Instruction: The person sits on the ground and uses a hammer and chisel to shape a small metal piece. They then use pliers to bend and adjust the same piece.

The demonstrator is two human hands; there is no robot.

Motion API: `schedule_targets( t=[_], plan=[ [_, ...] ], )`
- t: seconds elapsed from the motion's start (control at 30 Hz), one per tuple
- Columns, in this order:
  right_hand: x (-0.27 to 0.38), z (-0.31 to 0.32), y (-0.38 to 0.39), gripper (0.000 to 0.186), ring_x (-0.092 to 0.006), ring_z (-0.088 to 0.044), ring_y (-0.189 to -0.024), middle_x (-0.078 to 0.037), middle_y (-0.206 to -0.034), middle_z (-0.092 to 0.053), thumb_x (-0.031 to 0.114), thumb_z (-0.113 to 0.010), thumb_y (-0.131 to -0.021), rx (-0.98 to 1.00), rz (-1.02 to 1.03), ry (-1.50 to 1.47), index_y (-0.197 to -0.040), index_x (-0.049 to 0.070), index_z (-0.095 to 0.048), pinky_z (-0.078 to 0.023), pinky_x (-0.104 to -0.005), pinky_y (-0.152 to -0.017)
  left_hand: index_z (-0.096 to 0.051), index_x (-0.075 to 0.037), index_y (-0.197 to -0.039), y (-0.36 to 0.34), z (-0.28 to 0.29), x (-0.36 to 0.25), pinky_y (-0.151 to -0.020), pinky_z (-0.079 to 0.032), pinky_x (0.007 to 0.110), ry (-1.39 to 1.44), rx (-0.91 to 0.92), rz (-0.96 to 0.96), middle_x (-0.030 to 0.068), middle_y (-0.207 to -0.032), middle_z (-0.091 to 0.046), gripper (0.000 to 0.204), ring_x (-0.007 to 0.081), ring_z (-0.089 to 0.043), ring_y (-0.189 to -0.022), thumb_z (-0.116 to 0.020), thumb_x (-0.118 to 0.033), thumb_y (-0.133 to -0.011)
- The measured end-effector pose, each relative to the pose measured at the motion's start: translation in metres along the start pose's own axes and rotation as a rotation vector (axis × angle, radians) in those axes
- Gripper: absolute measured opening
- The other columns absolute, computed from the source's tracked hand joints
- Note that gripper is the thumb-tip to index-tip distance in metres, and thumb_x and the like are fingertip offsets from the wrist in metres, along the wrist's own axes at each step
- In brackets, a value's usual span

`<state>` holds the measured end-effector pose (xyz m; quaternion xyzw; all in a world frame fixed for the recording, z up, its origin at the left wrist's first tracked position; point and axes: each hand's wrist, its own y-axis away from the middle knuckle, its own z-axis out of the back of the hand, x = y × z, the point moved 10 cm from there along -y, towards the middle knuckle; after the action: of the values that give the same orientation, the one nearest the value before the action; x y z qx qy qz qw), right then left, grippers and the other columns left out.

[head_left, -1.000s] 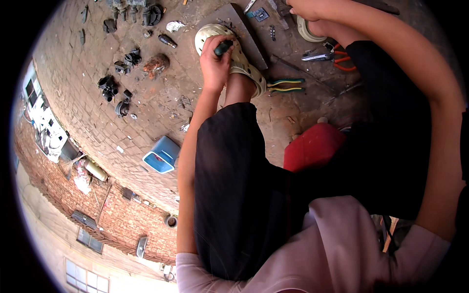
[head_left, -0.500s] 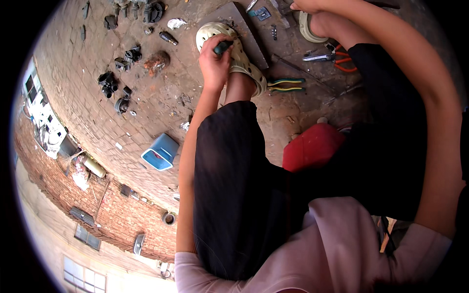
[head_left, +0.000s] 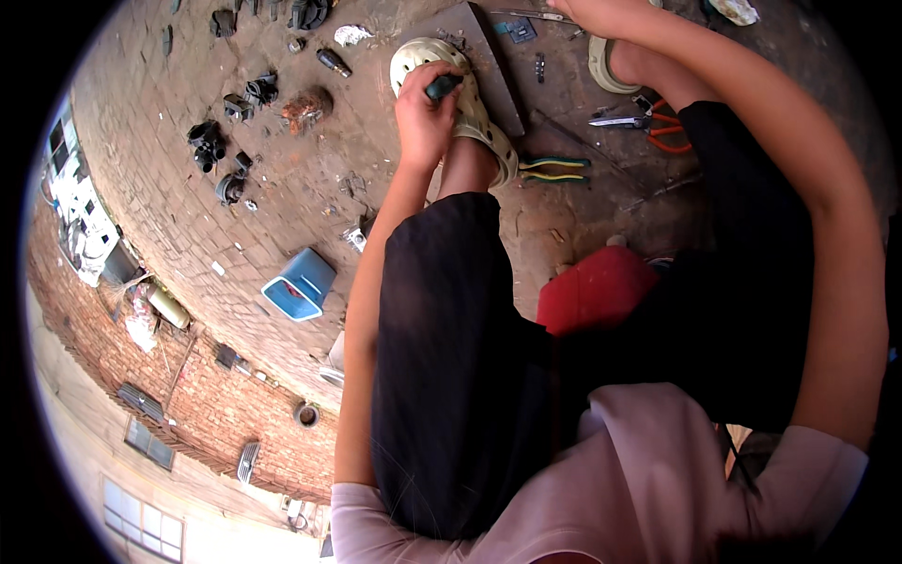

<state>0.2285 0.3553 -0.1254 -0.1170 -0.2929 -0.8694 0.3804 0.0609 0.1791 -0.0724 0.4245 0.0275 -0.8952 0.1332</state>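
My left hand (head_left: 427, 111) is closed around a dark green handle-like object (head_left: 443, 86), over the cream clog (head_left: 412, 58) on my left foot. Beside that clog lies a dark metal plate (head_left: 503, 94). My right hand (head_left: 578, 13) is at the top, above the other clog (head_left: 601, 68); its fingers are closed at the end of a slim silvery tool (head_left: 531, 15), and what they grip is unclear. Yellow-and-green pliers (head_left: 554, 169) and orange-handled shears (head_left: 662, 132) lie on the ground between my feet.
A red seat-like object (head_left: 592, 291) is between my legs. Dark machine parts (head_left: 207, 141), a rusty lump (head_left: 305, 111) and a blue bin (head_left: 301, 287) stand on the paving to the left. A brick wall (head_left: 216, 404) lines the far left.
The slim silvery tool by my right hand now lies crosswise at the fingertips. The view has shifted slightly; my left hand keeps its hold on the green object.
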Motion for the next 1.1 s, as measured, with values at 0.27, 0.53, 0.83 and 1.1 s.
schedule_targets(
  t=[0.27,0.53,0.83,1.1],
  plan=[
    [-0.022,0.025,0.011,0.059,-0.0449,-0.065,-0.082,-0.029,-0.082,-0.066,0.048,-0.05,-0.096,-0.068,-0.058,-0.16,-0.092,-0.009,-0.068,-0.052,-0.0495,-0.075,-0.071,-0.004,-0.1,-0.005,-0.01,-0.005,-0.087,-0.05,0.034,0.014,0.038,-0.06,0.0082,-0.1,-0.066,0.022,0.0247,-0.064,-0.096,-0.072,0.002,-0.079],
    [0.039,0.055,0.085,0.036,-0.0245,-0.054,-0.065,-0.013,-0.076,-0.054,0.033,-0.068,-0.09,0.158,0.032,-0.439,-0.086,-0.001,-0.059,-0.041,-0.0342,-0.059,-0.07,-0.005,-0.102,-0.002,-0.012,0.006,-0.085,-0.051,0.037,0.011,0.1,0.004,0.0104,-0.1,-0.067,0.022,0.0291,-0.064,-0.093,-0.07,0.0,-0.08],
    [0.102,0.077,0.116,0.048,-0.033,-0.058,-0.052,-0.01,-0.053,-0.054,0.053,-0.068,-0.084,-0.291,0.54,-0.082,-0.079,0.007,-0.058,-0.044,-0.0409,-0.049,-0.068,-0.001,-0.103,-0.008,-0.019,-0.004,-0.088,-0.049,0.032,0.131,0.169,-0.122,0.0086,-0.104,-0.064,0.024,0.0243,-0.062,-0.099,-0.066,-0.002,-0.079],
    [0.122,0.074,0.126,0.047,-0.033,-0.054,-0.051,-0.011,-0.053,-0.051,0.05,-0.069,-0.085,-0.133,0.581,-0.288,-0.074,0.007,-0.054,-0.04,-0.0409,-0.049,-0.069,-0.006,-0.103,-0.009,-0.013,0.002,-0.08,-0.052,0.035,-0.02,0.09,-0.164,0.0126,-0.099,-0.064,0.026,0.0311,-0.065,-0.092,-0.071,0.003,-0.078]
  ],
)
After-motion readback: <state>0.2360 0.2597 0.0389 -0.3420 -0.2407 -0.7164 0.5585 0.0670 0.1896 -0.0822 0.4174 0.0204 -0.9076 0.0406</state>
